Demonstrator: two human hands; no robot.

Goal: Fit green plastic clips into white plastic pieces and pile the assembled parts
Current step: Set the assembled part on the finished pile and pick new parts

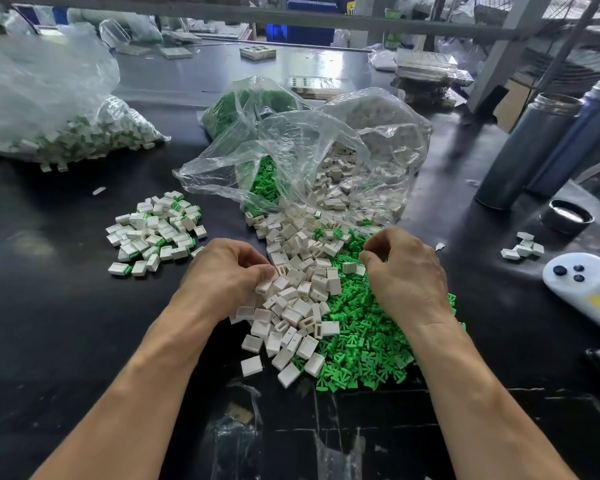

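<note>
Evidently the layout is built for speed: white plastic pieces (291, 285) and green plastic clips (368, 344) lie spilled side by side directly in front of the person, white on the left and green on the right, so each hand can draw from its own stock without crossing over. Both heaps run out of the mouths of clear plastic bags (302, 157) lying open toward the person, which keeps the supply feeding down onto the dark surface (66, 323).

The left hand (222, 275) rests on the near-left edge of the white heap, its fingers (260, 270) curled down among the pieces; it seems to be gathering or pinching one, though I cannot tell which piece, if any, is really held. The right hand (406, 271) sits over the green clips, fingertips bunched narrow as if nipping a clip, but nothing between them can be made out.

Off to the left, well apart from the raw stock, lies the pile of assembled parts (155, 233), white with green showing at their ends; keeping it separate stops finished work from mixing back in. Farther back on the left a large bag of finished parts (84, 136) suggests the small pile gets emptied into it
</note>
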